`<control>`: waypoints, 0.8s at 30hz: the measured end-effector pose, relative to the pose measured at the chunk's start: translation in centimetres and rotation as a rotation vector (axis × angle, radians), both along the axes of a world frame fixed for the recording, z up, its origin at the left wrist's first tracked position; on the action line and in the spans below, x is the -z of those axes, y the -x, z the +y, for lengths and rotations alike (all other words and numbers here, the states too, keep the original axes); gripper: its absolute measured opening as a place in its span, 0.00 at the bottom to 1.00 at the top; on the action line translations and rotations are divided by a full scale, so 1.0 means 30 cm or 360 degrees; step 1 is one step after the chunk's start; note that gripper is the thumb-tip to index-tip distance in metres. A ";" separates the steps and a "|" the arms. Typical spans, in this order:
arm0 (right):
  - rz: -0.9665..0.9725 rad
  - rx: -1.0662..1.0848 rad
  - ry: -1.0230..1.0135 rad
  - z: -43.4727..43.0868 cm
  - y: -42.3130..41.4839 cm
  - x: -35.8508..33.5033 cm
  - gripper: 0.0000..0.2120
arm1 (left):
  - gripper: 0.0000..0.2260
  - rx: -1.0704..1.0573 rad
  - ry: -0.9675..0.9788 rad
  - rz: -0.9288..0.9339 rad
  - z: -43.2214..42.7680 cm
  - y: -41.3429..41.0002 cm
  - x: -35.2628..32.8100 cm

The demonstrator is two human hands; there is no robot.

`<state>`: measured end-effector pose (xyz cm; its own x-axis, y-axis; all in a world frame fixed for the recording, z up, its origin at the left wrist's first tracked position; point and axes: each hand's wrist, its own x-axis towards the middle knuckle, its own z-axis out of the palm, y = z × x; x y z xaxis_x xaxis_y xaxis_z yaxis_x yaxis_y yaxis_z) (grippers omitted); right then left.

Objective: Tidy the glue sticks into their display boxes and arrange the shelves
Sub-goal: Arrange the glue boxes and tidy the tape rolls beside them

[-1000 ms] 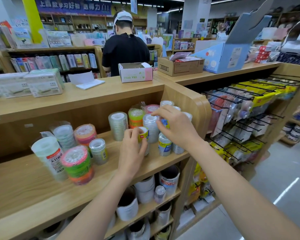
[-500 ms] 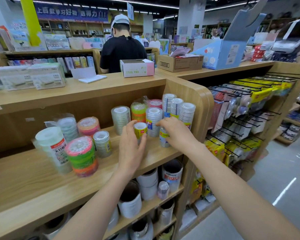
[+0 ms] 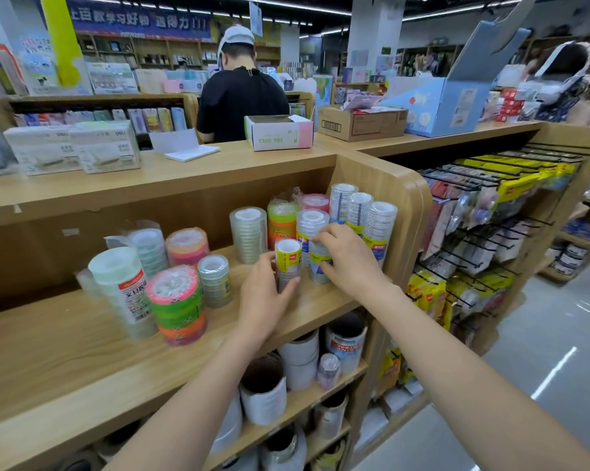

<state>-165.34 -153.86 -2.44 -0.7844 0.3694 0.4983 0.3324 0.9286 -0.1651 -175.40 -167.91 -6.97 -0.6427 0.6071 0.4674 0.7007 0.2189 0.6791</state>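
Two shrink-wrapped stacks of tape rolls sit at the middle of the head view, on the upper wooden shelf toward its right end. The yellow-labelled stack is a short column with a white core showing on top and a yellow strip down its side. The left hand grips it, fingers curled round its left side and thumb across its lower front. Just beside it on the right, the blue-labelled stack looks like clear tape, though blur and the hand over it leave that uncertain. The right hand holds it from above, fingertips curled over its top rim. Both columns stand upright, long axis vertical, cores facing up and bases on the board; whether the two touch cannot be told. Behind them rise a clear stack, an orange-and-green stack and three tall stacks packed against the rounded side panel, so room to the right and rear is tight. To the left, a small grey stack and a neon stack stand nearer the front edge, with bare board between them and the left hand and a wide bare stretch at the front left. Below, the lower shelf carries larger rolls.
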 end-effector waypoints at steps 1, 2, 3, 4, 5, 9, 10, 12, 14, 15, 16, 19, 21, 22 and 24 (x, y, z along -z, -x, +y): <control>0.0072 -0.0046 0.0013 -0.001 -0.007 0.003 0.19 | 0.22 -0.0002 0.0034 0.0019 -0.008 -0.001 0.003; 0.0181 -0.0098 0.0039 -0.005 -0.016 0.006 0.18 | 0.21 -0.0012 0.0051 0.0027 -0.014 -0.003 0.003; 0.0300 -0.0151 0.0094 -0.010 -0.026 0.006 0.17 | 0.20 -0.0026 0.0046 0.0027 -0.020 -0.005 0.000; 0.0395 -0.0211 0.0174 -0.019 -0.036 0.003 0.16 | 0.20 -0.0022 0.0036 0.0022 -0.023 -0.008 -0.001; 0.0439 -0.0279 0.0260 -0.028 -0.043 0.001 0.16 | 0.19 0.0009 0.0019 0.0012 -0.025 -0.014 -0.003; 0.0253 -0.0456 0.0350 -0.055 -0.050 0.016 0.24 | 0.17 0.0235 0.0009 0.0005 -0.021 -0.055 0.007; 0.0251 -0.0447 0.0352 -0.057 -0.052 0.025 0.24 | 0.18 0.0263 0.0022 0.0025 -0.018 -0.061 0.013; 0.0331 -0.0384 0.0352 -0.059 -0.068 0.034 0.24 | 0.21 0.0271 0.0047 0.0044 -0.016 -0.070 0.022; 0.0405 -0.0302 0.0346 -0.059 -0.092 0.034 0.23 | 0.25 0.0238 0.0100 0.0068 -0.016 -0.073 0.031; 0.0432 -0.0258 0.0339 -0.056 -0.105 0.034 0.21 | 0.27 0.0230 0.0145 0.0076 -0.017 -0.076 0.031; 0.0448 -0.0209 0.0325 -0.050 -0.117 0.036 0.20 | 0.28 0.0238 0.0194 0.0074 -0.017 -0.081 0.029; 0.0440 -0.0065 0.0210 -0.030 -0.141 0.048 0.17 | 0.31 0.0307 0.0334 0.0032 -0.004 -0.101 0.021; 0.0440 0.0014 0.0060 -0.017 -0.146 0.056 0.17 | 0.32 0.0361 0.0394 0.0000 0.012 -0.112 0.016; 0.0433 0.0045 -0.0019 -0.014 -0.148 0.061 0.17 | 0.33 0.0387 0.0412 -0.0016 0.023 -0.116 0.014; 0.0361 0.0075 -0.0170 -0.008 -0.154 0.070 0.20 | 0.35 0.0411 0.0423 -0.0042 0.044 -0.119 0.012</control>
<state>-160.70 -154.09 -4.56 -0.6314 0.3385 0.6977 0.3411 0.9292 -0.1421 -171.84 -166.58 -7.31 -0.4621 0.8489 0.2566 0.7388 0.2084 0.6409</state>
